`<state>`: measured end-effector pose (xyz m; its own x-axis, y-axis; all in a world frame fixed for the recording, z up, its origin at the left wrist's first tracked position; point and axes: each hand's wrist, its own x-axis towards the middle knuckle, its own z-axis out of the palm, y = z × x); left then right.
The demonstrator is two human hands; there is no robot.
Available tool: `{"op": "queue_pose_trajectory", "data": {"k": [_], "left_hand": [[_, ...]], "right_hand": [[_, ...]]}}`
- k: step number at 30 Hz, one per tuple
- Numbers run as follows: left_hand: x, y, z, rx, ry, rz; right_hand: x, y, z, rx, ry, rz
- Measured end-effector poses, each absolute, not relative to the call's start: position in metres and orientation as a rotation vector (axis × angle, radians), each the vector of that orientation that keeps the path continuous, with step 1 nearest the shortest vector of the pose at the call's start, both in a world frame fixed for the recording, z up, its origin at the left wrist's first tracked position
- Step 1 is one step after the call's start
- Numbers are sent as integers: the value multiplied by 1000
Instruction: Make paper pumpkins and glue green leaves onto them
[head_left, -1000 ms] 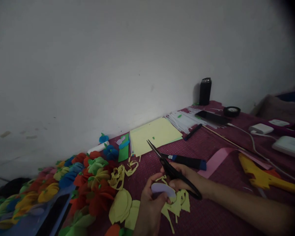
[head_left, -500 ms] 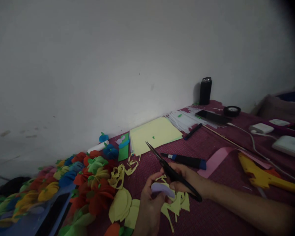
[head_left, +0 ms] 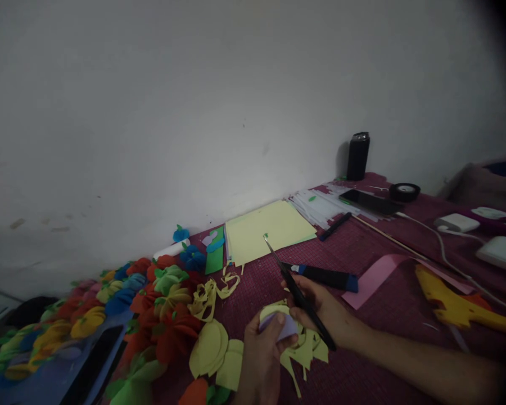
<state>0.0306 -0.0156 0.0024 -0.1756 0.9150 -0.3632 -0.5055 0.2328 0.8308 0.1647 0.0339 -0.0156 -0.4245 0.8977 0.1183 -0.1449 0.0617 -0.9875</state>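
Between the thumb and fingers of my left hand is a small purple paper piece, with a pale yellow paper edge showing behind it. My right hand grips black-handled scissors, their blades together and pointing up toward the far left. Under and beside my hands lie yellow paper scraps. Cut yellow paper ovals rest left of my left hand, near curled yellow trimmings. A utility knife lies just beyond my right hand.
Colourful paper pumpkins crowd the left. Yellow sheets lie by the wall. A black can, tape roll, phone and white cable are at the back right. A yellow glue gun and pink strip lie right.
My left hand has turned the purple piece, and yellow paper now shows behind it. The scissors have closed and tilted more upright in my right hand. The view has shifted slightly.
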Motion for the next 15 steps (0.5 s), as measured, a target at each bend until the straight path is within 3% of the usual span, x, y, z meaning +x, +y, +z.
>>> {"op": "queue_pose_trajectory", "data": {"k": [7,15], "left_hand": [[31,-15,-1,555,1229,1303],[19,-13,20,468,1204,1430]], "right_hand": [[162,36,-22,-788,-1410,1560],[193,42,23,-730,-1810,1868]]}}
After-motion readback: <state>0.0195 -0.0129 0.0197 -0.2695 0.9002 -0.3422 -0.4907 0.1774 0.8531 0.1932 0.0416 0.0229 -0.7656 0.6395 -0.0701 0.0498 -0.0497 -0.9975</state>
